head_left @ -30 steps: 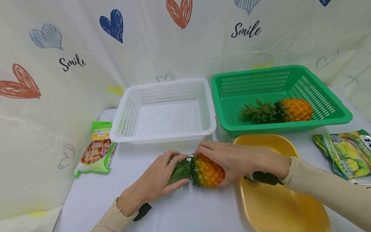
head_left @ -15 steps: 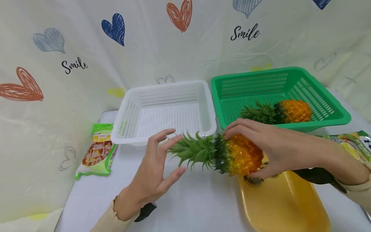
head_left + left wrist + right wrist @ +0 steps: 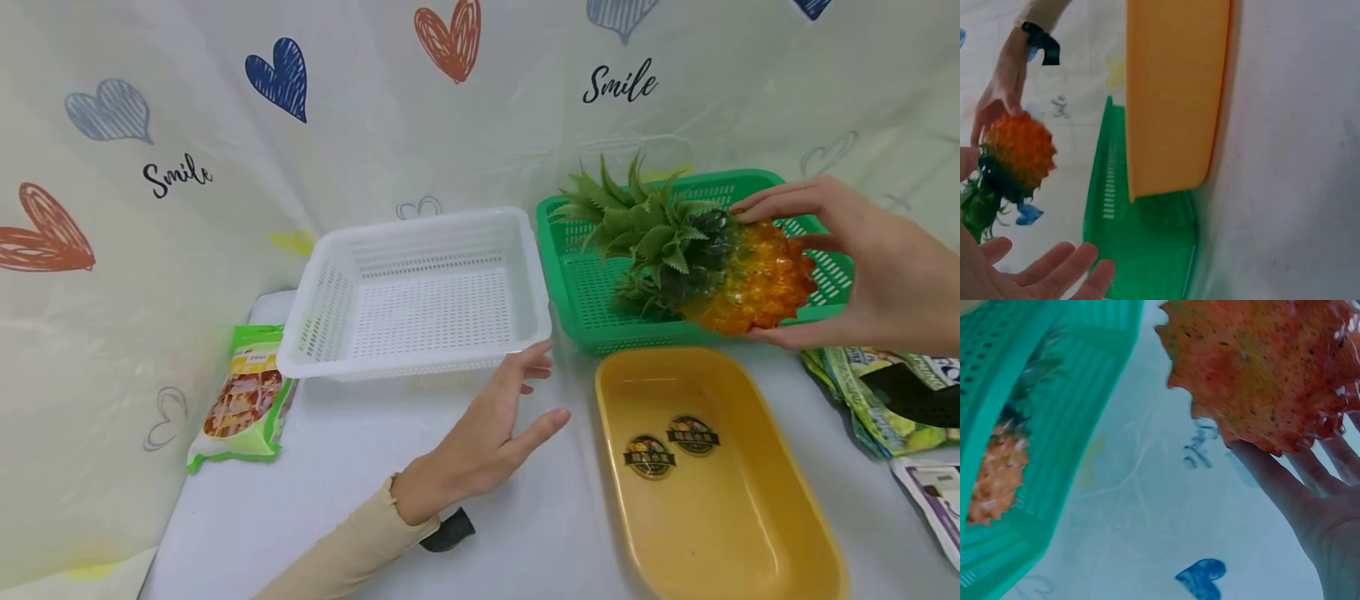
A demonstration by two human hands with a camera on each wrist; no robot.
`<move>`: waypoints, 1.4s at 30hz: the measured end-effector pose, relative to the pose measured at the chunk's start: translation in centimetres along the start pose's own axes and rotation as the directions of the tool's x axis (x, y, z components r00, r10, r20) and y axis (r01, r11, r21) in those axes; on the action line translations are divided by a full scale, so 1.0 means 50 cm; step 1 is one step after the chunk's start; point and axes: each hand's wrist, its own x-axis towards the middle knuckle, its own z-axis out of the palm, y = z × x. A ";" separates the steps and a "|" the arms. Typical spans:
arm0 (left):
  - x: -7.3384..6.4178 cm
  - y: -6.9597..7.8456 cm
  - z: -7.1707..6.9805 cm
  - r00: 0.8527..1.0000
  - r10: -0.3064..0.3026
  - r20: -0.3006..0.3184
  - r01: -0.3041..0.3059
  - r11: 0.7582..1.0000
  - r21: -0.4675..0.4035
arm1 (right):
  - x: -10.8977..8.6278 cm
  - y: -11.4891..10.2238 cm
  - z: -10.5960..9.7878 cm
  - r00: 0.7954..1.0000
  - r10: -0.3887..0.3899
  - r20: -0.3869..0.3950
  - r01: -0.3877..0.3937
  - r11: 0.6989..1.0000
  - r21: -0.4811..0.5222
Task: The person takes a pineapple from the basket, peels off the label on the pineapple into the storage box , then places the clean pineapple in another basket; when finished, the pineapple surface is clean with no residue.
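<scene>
My right hand grips an orange pineapple by its body, thumb below and fingers above. Its green leafy crown points left, and it is held up over the green basket. Inside that basket lies a second pineapple, plain in the right wrist view but mostly hidden behind the held one in the head view. My left hand is over the white table near the front of the white basket, fingers extended and holding nothing. The left wrist view shows its spread fingers below the raised pineapple.
In front of the green basket stands a yellow tub with two round stickers inside. A green-edged food packet lies to the left of the white basket. Green packets and a white-and-purple packet lie at the right.
My right hand has lifted the pineapple off the table and carried it right and up over the green basket. My left hand has let go of the crown and shifted right.
</scene>
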 end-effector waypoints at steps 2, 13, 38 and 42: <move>0.013 -0.004 0.030 0.995 -0.083 0.048 0.085 0.995 -0.055 | -0.002 0.016 0.000 1.000 0.011 -0.029 -0.010 1.000 0.008; 0.083 -0.031 0.130 0.943 -0.331 -0.043 0.316 0.925 -0.210 | 0.048 0.098 0.019 0.996 0.075 -0.042 -0.078 0.995 -0.067; 0.186 -0.049 0.153 0.888 -0.407 -0.215 0.329 0.888 -0.321 | 0.151 0.274 0.057 0.963 0.023 0.268 0.038 0.975 -0.220; 0.184 -0.049 0.151 0.889 -0.403 -0.218 0.326 0.891 -0.315 | 0.160 0.286 0.065 0.945 0.033 0.325 0.035 0.979 -0.202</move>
